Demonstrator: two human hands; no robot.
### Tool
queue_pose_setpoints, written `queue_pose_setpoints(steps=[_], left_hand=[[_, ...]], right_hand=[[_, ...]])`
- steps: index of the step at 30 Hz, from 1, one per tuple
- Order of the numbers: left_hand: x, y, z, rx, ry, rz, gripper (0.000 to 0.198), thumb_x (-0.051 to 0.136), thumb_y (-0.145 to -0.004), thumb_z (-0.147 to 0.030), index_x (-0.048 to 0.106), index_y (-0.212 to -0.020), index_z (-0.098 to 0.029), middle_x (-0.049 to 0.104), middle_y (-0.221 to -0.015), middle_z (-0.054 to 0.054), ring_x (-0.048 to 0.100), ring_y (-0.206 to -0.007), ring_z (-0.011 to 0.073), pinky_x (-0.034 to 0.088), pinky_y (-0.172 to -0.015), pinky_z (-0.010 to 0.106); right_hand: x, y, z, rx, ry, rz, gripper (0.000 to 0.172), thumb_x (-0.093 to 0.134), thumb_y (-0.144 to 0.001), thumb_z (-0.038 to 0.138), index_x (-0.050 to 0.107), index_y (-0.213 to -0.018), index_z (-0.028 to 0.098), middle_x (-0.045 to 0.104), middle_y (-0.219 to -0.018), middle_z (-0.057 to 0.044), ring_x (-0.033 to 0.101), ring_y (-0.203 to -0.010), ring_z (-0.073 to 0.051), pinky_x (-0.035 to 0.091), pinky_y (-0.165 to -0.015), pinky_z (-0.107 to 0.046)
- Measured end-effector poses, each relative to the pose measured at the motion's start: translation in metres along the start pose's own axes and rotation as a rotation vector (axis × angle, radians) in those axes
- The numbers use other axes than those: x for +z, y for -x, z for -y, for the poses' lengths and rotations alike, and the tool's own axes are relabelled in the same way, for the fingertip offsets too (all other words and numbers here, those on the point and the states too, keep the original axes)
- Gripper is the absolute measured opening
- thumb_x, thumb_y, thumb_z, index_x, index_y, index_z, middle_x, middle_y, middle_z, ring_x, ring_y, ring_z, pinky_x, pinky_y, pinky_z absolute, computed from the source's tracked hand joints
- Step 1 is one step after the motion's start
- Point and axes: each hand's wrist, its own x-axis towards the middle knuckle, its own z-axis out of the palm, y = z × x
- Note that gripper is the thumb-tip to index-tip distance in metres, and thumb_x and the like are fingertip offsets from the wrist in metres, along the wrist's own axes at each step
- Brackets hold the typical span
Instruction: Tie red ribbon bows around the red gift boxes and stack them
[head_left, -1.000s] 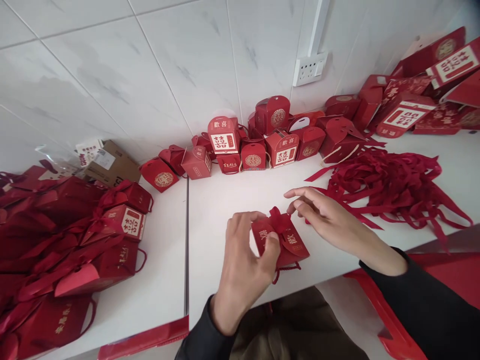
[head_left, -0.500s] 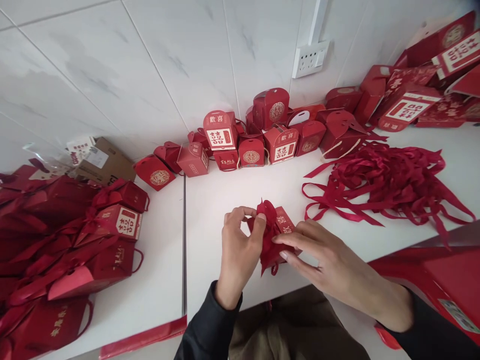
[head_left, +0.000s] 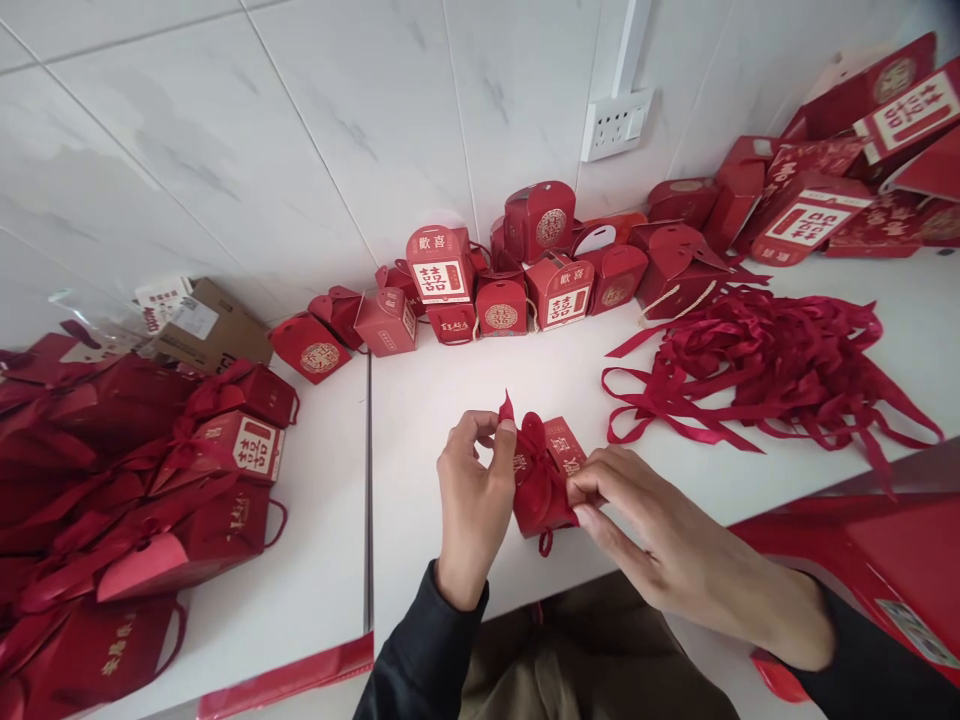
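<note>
A small red gift box [head_left: 564, 447] with pale lettering stands on the table in front of me. On top of it is a red ribbon [head_left: 537, 478] tied in a bow, and a little red loop hangs at the near side. My left hand [head_left: 474, 490] is closed, thumb and forefinger pinching a ribbon end that points up at the box's left. At the right side of the box, my right hand [head_left: 660, 535] is closed too, its fingertips pinched on the ribbon by the bow. Those fingertips partly cover the ribbon there.
Loose red ribbons [head_left: 750, 365] lie heaped at the right. Several red boxes [head_left: 501, 305] line the tiled wall, with more piled at far right. Ribboned boxes [head_left: 217, 530] crowd the left table, near a cardboard box [head_left: 214, 325]. A red stool [head_left: 862, 560] is at lower right.
My hands have moved apart. The left has drawn a ribbon end out to the left, and the right has closed from spread fingers to a pinch. The bow shows more clearly.
</note>
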Motion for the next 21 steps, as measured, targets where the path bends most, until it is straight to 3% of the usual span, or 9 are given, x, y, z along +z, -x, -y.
queue_pose_setpoints(steps=[6, 8, 11, 13, 15, 18, 21], left_hand=[[0.002, 0.004, 0.002, 0.018, 0.021, -0.053, 0.020, 0.056, -0.100, -0.036, 0.056, -0.086, -0.022, 0.059, -0.074, -0.002, 0.052, -0.068, 0.0144, 0.040, -0.067, 0.029], [0.002, 0.002, 0.004, 0.004, 0.048, -0.065, 0.019, 0.058, -0.099, -0.038, 0.057, -0.089, -0.022, 0.057, -0.070, -0.004, 0.050, -0.064, 0.0141, 0.040, -0.066, 0.028], [-0.002, -0.006, 0.010, -0.018, 0.156, -0.032, 0.020, 0.057, -0.099, -0.041, 0.063, -0.099, -0.022, 0.068, -0.085, 0.001, 0.061, -0.077, 0.0163, 0.044, -0.074, 0.029], [-0.006, -0.016, 0.016, -0.075, 0.245, 0.026, 0.025, 0.049, -0.102, -0.040, 0.066, -0.107, -0.022, 0.073, -0.102, 0.004, 0.066, -0.094, 0.0190, 0.044, -0.084, 0.031], [-0.010, -0.026, 0.020, -0.139, 0.282, 0.107, 0.026, 0.045, -0.101, -0.033, 0.068, -0.107, -0.021, 0.074, -0.107, 0.005, 0.067, -0.102, 0.0206, 0.043, -0.090, 0.033], [-0.015, -0.034, 0.018, -0.158, 0.265, 0.276, 0.015, 0.060, -0.088, -0.021, 0.072, -0.097, -0.020, 0.076, -0.102, 0.005, 0.068, -0.102, 0.0224, 0.044, -0.092, 0.034], [-0.017, -0.034, 0.012, -0.149, 0.284, 0.530, 0.010, 0.066, -0.082, -0.017, 0.074, -0.088, -0.018, 0.076, -0.097, 0.005, 0.068, -0.098, 0.0220, 0.046, -0.091, 0.033]], right_hand=[[-0.024, 0.011, 0.000, 0.055, -0.190, 0.162, 0.013, 0.042, -0.110, 0.029, 0.051, -0.101, 0.026, 0.061, -0.102, -0.004, 0.061, -0.093, -0.021, 0.051, -0.087, -0.037], [-0.032, 0.012, -0.001, 0.096, -0.235, 0.224, 0.016, 0.045, -0.110, 0.033, 0.054, -0.100, 0.027, 0.062, -0.100, -0.002, 0.062, -0.092, -0.020, 0.052, -0.084, -0.034], [-0.033, 0.008, 0.000, 0.164, -0.261, 0.103, 0.014, 0.046, -0.111, 0.036, 0.058, -0.107, 0.029, 0.064, -0.096, 0.000, 0.062, -0.080, -0.017, 0.050, -0.067, -0.029], [-0.026, 0.003, 0.003, 0.127, -0.208, -0.059, 0.010, 0.051, -0.109, 0.035, 0.057, -0.114, 0.030, 0.064, -0.097, 0.000, 0.062, -0.081, -0.018, 0.050, -0.067, -0.030], [-0.013, -0.002, 0.007, 0.028, -0.102, -0.144, 0.014, 0.060, -0.105, 0.031, 0.056, -0.118, 0.028, 0.064, -0.098, -0.001, 0.062, -0.089, -0.022, 0.050, -0.078, -0.035], [0.007, -0.009, 0.011, -0.041, 0.042, -0.169, 0.018, 0.062, -0.102, 0.019, 0.056, -0.118, 0.025, 0.063, -0.100, -0.004, 0.059, -0.091, -0.026, 0.048, -0.083, -0.042], [0.018, -0.011, 0.010, -0.019, 0.045, -0.186, 0.014, 0.055, -0.105, 0.012, 0.055, -0.110, 0.024, 0.061, -0.098, -0.003, 0.057, -0.089, -0.024, 0.047, -0.080, -0.041]])
